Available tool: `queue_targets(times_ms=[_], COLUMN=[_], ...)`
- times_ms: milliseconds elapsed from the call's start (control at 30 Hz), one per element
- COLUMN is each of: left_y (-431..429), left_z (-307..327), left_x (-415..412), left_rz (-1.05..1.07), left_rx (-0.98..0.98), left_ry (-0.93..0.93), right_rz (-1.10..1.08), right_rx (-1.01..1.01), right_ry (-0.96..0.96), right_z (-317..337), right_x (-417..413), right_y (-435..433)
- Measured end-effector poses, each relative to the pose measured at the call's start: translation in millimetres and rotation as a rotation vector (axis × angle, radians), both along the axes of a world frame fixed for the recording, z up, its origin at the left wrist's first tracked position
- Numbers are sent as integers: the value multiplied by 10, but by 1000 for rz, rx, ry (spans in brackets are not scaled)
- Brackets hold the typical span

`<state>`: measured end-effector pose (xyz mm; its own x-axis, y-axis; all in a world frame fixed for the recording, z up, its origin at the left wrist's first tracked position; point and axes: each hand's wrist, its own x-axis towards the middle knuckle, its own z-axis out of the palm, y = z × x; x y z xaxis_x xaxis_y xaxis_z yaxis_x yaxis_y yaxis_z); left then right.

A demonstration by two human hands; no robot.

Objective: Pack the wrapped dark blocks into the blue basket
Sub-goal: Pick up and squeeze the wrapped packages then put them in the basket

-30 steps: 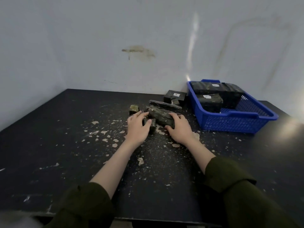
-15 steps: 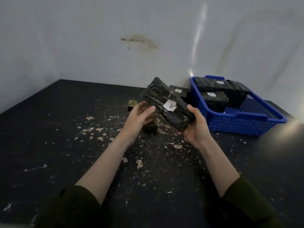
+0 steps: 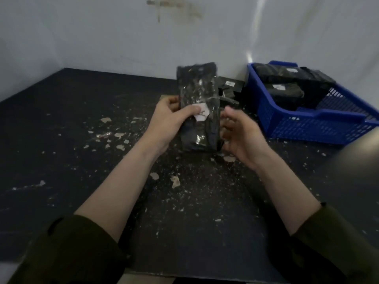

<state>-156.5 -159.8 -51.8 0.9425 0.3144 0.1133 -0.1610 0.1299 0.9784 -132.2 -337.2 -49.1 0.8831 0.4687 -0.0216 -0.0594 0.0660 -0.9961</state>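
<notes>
One wrapped block (image 3: 198,107) being clamped in left hand (image 3: 170,121), thumb pressing across front face beside white label (image 3: 202,115), remaining fingers hidden behind. Standing on end over table (image 3: 82,160), long axis running near vertical, top edge tipping slightly away; bottom end possibly touching tabletop, cannot tell through blur. Right hand (image 3: 238,134) hovering just beside block's right edge, fingers spread, gripping nothing, contact unclear. Blue basket (image 3: 320,124) sitting to the right, nearer right hand, already carrying dark blocks (image 3: 283,92). More blocks (image 3: 229,87) lying behind held one. Likely needing handover rightward and laying axis flat before dropping in.
</notes>
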Motion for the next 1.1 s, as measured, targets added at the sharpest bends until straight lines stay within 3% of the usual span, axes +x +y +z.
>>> queue_targets(times_ms=[233, 367, 433, 533, 600, 700, 833, 1100], left_y=[-97, -82, -48, 3, 19, 25, 0, -33], left_z=[72, 88, 107, 83, 42, 0, -4, -67], left_x=[-124, -151, -155, -107, -65, -21, -15, -12], left_rz=[-245, -254, -225, -9, 118, 100, -13, 91], left_rx=[401, 477, 460, 385, 203, 16, 40, 165], left_ry=[44, 77, 91, 87, 86, 88, 42, 7], right_rz=[-106, -221, -260, -295, -288, -292, -296, -359], right_rx=[195, 215, 249, 300, 311, 312, 240, 33], right_ry=[-93, -101, -76, -26, -18, -18, -57, -200], right_z=[10, 16, 10, -3, -23, -22, 8, -79], right_x=[38, 77, 90, 89, 74, 45, 25, 28], right_y=[-25, -71, -85, -61, -23, 24, 8, 22])
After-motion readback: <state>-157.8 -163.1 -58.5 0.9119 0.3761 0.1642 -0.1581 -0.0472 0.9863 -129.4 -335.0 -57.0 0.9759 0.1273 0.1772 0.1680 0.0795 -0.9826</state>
